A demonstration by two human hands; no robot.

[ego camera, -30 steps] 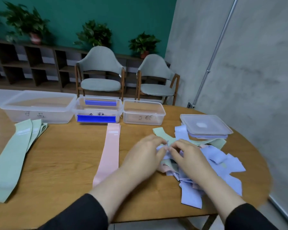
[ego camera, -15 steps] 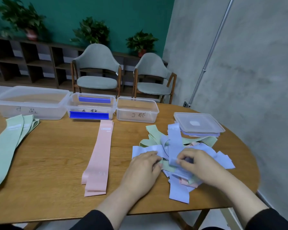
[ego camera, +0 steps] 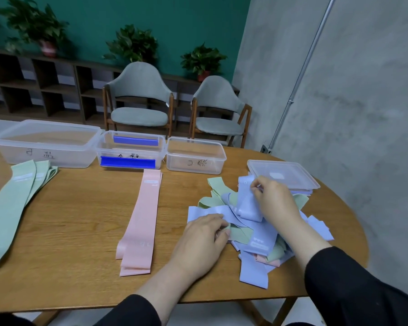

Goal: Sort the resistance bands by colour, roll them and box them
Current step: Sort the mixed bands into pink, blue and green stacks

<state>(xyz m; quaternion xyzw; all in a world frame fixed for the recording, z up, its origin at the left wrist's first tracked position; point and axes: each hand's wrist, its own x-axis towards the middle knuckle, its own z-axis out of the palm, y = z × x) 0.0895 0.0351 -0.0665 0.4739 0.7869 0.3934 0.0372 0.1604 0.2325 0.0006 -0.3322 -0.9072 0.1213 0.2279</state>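
Resistance bands in lavender, green and pink lie in an unsorted heap point(ego camera: 250, 231) at the right end of a round wooden table point(ego camera: 80, 220), where a person in black sleeves works through them. The right hand point(ego camera: 272, 198) pinches the upper edge of a lavender band point(ego camera: 246, 198) between thumb and fingertips, its far end raised above the pile. The left hand point(ego camera: 204, 236) rests on the heap's near left side with fingers curled onto a lavender strip; whether it truly grips that strip or merely presses it cannot be told, since the fingertips are tucked under. Much of the pile is buried beneath both hands, and only slivers of pink show at its bottom edge.

Already set apart, a pink band stack point(ego camera: 141, 222) lies flat at the table's centre, and a green band stack point(ego camera: 12, 208) fans across the left end, cut off by the frame edge. Along the far side stand three clear plastic boxes: a large box point(ego camera: 45, 144), a middle box with blue clips point(ego camera: 130, 149) and a small box point(ego camera: 194, 156), each with handwritten marks too faint to read. Clear lids point(ego camera: 283, 172) sit stacked just beyond the pile, touching the right hand's band. Two grey chairs point(ego camera: 139, 102), a dark shelf point(ego camera: 33, 85) and potted plants point(ego camera: 132, 43) line the green wall behind.
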